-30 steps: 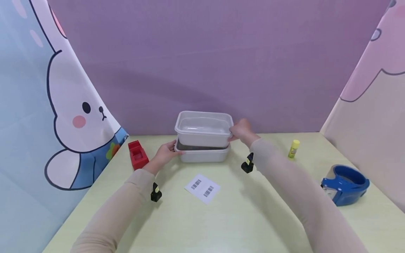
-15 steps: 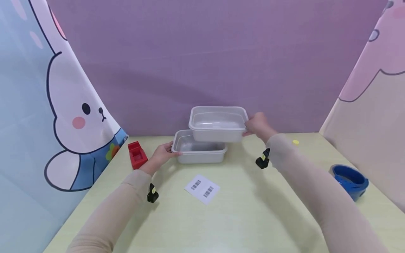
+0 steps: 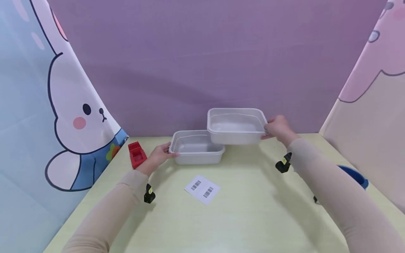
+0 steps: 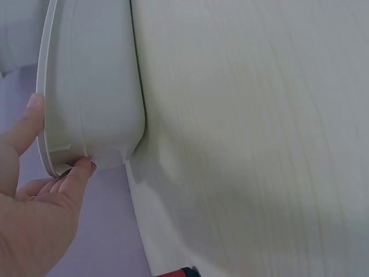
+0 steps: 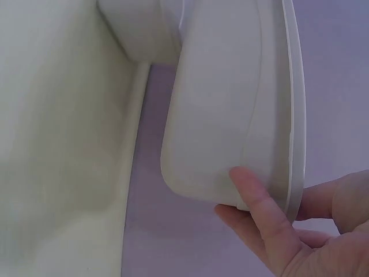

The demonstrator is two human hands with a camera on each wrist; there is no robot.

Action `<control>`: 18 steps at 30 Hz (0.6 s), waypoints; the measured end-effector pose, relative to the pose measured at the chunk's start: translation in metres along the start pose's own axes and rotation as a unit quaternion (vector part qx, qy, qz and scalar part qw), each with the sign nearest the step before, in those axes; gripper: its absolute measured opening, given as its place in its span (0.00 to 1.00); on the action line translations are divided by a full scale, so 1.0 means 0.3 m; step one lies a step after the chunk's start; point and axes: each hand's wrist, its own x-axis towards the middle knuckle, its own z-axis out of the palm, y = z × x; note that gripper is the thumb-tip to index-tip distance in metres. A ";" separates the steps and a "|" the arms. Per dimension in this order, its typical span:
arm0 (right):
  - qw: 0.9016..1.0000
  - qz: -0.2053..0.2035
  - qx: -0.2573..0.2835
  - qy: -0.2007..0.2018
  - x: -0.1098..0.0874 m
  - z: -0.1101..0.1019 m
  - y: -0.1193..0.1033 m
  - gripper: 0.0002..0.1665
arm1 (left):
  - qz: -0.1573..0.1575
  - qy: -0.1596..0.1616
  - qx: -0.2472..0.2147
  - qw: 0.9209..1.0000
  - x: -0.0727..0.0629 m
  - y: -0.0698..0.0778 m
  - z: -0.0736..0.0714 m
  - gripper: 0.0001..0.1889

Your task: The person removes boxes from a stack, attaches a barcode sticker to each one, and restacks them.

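Two white rectangular plastic containers are at the back of the table. My right hand [image 3: 278,129] grips the short right end of the upper container [image 3: 237,137], which is held up off the table. In the right wrist view, fingers [image 5: 262,213] press the outer wall under its rim. The lower container [image 3: 197,159] stands on the table to the left, partly overlapped by the raised one. My left hand [image 3: 158,157] pinches its left rim, and the left wrist view shows the thumb on the rim of this container [image 4: 98,86] and fingers beneath the lip.
A red open box [image 3: 137,155] stands left of my left hand. A white card with two barcodes [image 3: 202,189] lies mid-table. Behind my right sleeve, a blue round object [image 3: 354,174] is partly hidden. A purple backdrop [image 3: 202,70] rises behind the table.
My right hand has lifted the upper container off the lower one and carried it right. The lower container has shifted slightly left with my left hand. My right sleeve now hides the yellow glue stick.
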 end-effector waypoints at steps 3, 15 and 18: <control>1.000 0.003 -0.004 -0.012 -0.004 -0.025 0.025 0.31 | 0.003 0.000 0.005 1.000 -0.005 -0.001 -0.007 0.42; 0.999 0.040 -0.016 -0.016 -0.008 -0.075 0.121 0.34 | -0.006 0.002 0.016 1.000 -0.017 -0.003 -0.025 0.42; 0.998 0.045 -0.035 -0.012 -0.010 -0.076 0.140 0.32 | -0.006 0.000 0.020 1.000 -0.023 0.000 -0.030 0.41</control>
